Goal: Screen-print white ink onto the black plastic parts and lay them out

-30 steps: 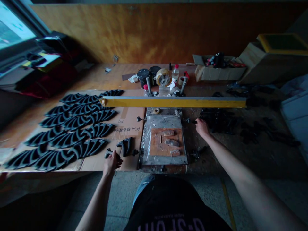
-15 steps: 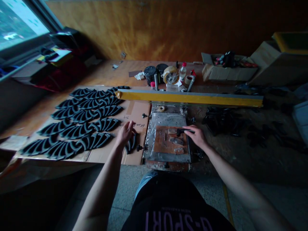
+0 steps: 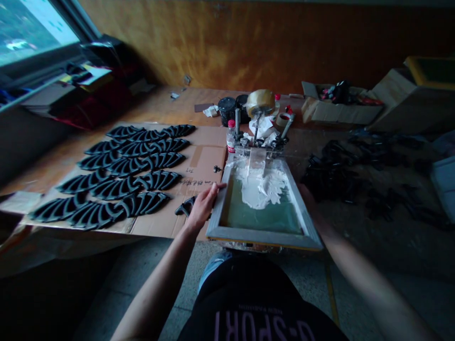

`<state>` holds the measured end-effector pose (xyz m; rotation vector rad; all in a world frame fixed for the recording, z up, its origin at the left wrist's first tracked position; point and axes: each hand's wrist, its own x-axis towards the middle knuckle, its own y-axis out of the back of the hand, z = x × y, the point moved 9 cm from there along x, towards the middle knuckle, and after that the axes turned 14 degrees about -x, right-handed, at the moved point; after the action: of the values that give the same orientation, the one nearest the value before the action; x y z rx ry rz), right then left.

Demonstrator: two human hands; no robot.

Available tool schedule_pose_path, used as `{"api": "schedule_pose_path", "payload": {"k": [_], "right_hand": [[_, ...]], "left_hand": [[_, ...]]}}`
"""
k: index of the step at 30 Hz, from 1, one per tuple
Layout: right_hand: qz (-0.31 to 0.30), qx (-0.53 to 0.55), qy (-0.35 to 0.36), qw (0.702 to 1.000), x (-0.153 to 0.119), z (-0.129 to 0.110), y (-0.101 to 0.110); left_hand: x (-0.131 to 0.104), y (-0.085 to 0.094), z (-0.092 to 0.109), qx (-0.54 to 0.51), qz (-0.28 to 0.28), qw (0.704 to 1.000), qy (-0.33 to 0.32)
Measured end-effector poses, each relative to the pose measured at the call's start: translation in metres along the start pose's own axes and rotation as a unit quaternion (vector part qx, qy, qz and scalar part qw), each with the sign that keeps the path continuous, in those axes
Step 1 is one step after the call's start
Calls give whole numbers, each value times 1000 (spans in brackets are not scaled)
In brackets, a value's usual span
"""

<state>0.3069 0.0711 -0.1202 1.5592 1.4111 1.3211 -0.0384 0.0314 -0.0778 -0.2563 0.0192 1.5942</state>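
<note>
Rows of black parts [image 3: 128, 163] at ten o'clock look finished; the dark heap [image 3: 330, 175] at two seems left. The screen frame [image 3: 263, 237] lies at twelve, near the front edge of the bench [image 3: 185, 102], bearing white paste [image 3: 254, 195]. The left hand [image 3: 202, 207] grips its left rail [image 3: 218, 214]; the right hand's [image 3: 308, 196] fingers are hidden, their hold untellable. A lone part [image 3: 185, 207] tightens room at the left hand's nine o'clock.

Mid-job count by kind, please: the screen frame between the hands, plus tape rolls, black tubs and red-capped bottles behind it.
Screen frame: 1
Tape rolls: 2
Black tubs: 2
Red-capped bottles: 2, one mostly hidden
Total: 7
</note>
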Motion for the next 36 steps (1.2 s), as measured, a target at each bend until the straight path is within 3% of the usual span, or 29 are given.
{"api": "schedule_pose_path", "payload": {"k": [2, 5, 8, 10, 12, 17, 20, 23, 25, 28, 30, 32, 36], "right_hand": [[43, -19, -15, 999, 24, 3, 20], [86, -21, 52, 995, 62, -48, 31], [5, -47, 142, 989, 78, -116, 4], [-67, -81, 174, 979, 67, -140, -18], [-97, -97, 224, 965, 43, -149, -27], [-119, -51, 424, 896, -21, -151, -10], [-115, -37, 407, 905, -16, -147, -5], [-35, -65, 362, 929, -15, -146, -3], [-2, -74, 384, 920, -31, -149, -5], [-24, -59, 418, 906, -46, -152, -7], [-41, -48, 394, 917, -29, -154, -4], [-39, -37, 336, 940, 7, -155, 3], [-3, -15, 185, 983, 92, -127, 30]], "left_hand": [[-6, 8, -42, -8, 18, 999, 46], [-3, 18, -88, 12, 48, 995, 85], [5, 24, -107, 56, 60, 993, 89], [7, 26, -111, 76, 61, 991, 88], [7, 29, -113, 87, 66, 990, 88], [4, 29, -114, 86, 73, 990, 90], [4, 27, -110, 82, 71, 991, 85], [2, 26, -108, 78, 72, 990, 91], [2, 26, -108, 75, 72, 990, 99], [1, 24, -107, 70, 70, 990, 102], [1, 23, -102, 61, 64, 991, 104], [0, 19, -93, 44, 43, 992, 111], [-3, 14, -48, 36, 32, 996, 79]]}}
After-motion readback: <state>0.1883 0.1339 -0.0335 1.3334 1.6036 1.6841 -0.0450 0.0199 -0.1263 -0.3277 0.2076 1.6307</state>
